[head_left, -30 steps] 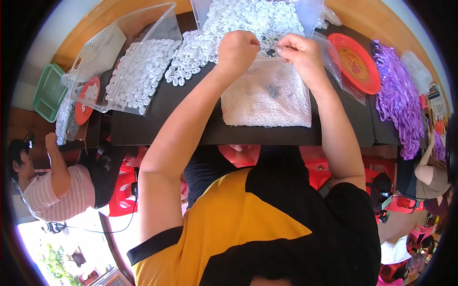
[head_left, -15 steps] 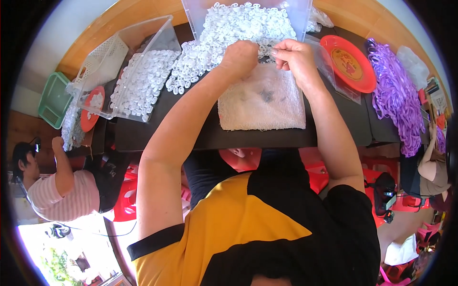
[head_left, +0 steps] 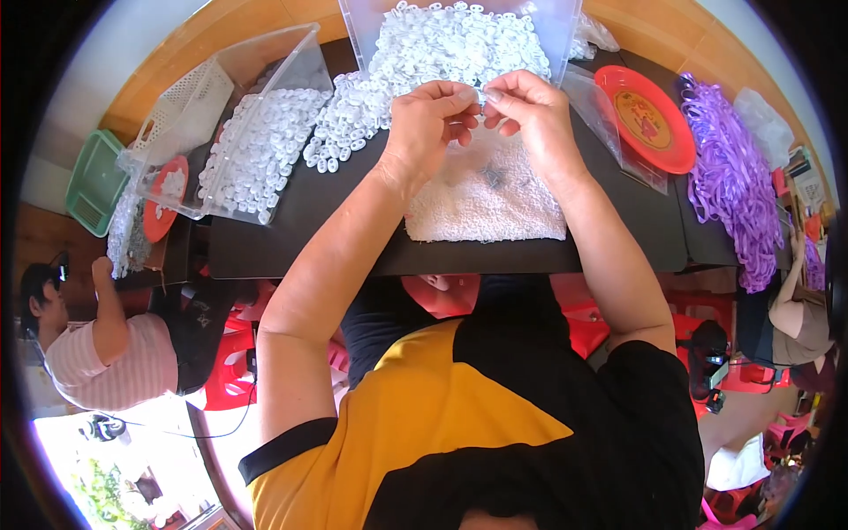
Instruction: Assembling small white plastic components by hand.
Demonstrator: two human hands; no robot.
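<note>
From my remote view, the left hand [head_left: 433, 124] and right hand [head_left: 533, 119] meet above the far part of a white towel [head_left: 486, 216], each with thumb and forefinger pinching a small pale piece [head_left: 481, 97], too tiny for me to make out further. Beyond them, white oval pieces [head_left: 455, 44] fill a clear bin [head_left: 563, 40] and spread onto the dark counter [head_left: 305, 199]. Purple ribbons [head_left: 729, 185] lie farther right.

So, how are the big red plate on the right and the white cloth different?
The red plate is round; the white cloth is squarish. The plate has an orange-yellow picture in its middle; the cloth has greyish smudges. The plate looks smooth; the cloth looks fuzzy. Neither is being held.
</note>
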